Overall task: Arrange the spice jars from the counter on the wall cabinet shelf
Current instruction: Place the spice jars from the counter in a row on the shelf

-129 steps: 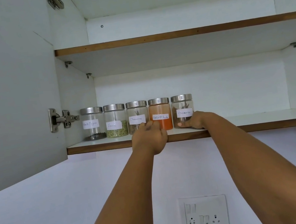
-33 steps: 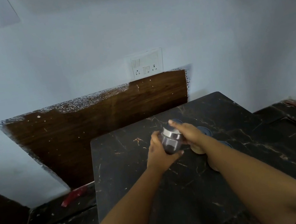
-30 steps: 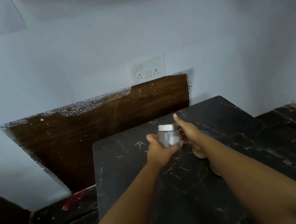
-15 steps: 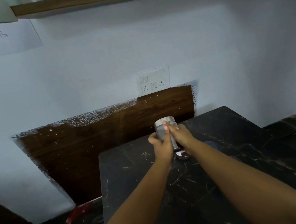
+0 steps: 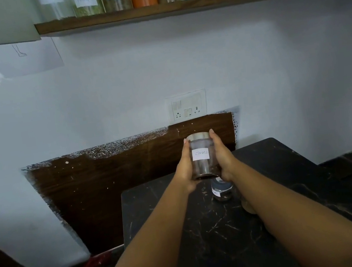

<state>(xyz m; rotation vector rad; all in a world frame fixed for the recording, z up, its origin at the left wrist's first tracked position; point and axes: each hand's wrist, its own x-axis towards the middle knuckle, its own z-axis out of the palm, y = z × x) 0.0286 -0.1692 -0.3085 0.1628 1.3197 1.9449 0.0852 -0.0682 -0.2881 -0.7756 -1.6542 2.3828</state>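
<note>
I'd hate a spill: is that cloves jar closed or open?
Closed. The cloves jar is upright, its silver lid on top, held between the left hand and right hand.

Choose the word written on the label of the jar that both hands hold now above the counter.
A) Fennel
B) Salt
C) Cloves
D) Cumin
C: the white label on the jar held between the left hand and the right hand reads "Cloves".
</note>
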